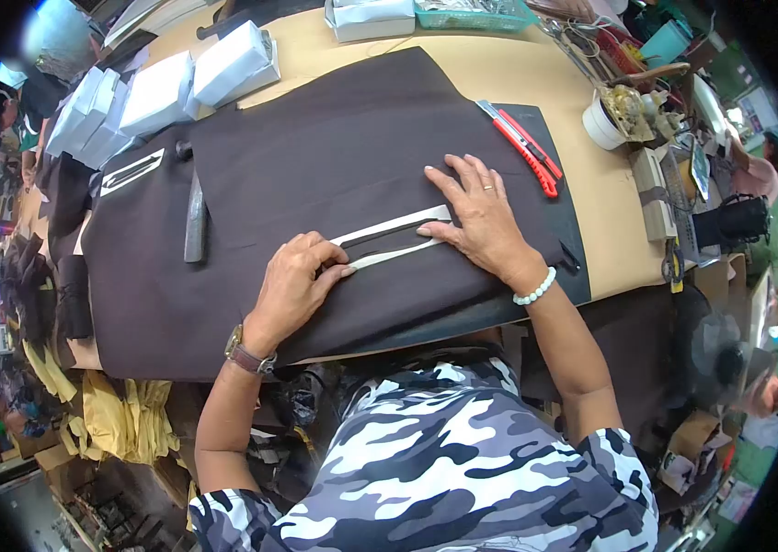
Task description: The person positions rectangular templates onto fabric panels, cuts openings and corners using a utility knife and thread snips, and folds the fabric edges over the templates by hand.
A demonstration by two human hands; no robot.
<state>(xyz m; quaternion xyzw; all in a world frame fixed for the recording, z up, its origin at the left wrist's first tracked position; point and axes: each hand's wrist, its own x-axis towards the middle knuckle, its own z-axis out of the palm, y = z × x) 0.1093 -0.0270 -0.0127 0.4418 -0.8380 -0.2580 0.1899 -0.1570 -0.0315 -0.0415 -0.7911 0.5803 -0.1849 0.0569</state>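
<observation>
A large dark brown cloth (315,138) lies over the table. Across it runs a white strip (389,224) with a long slit of dark cloth in its middle, like a pocket opening. My left hand (302,276), with a watch on the wrist, pinches the lower edge at the strip's left end between thumb and bent fingers. At its right end, my right hand (481,221) lies with fingers spread on the cloth, its thumb touching the strip. A similar white piece with a slit (133,172) lies at the cloth's far left.
A hammer (196,216) lies left of my hands. Two red cutters (527,152) rest on a dark mat (559,202) at right. White boxes (159,92) line the back left; a white tub (604,121) stands at right. Yellow cloth (127,419) hangs below the table's left side.
</observation>
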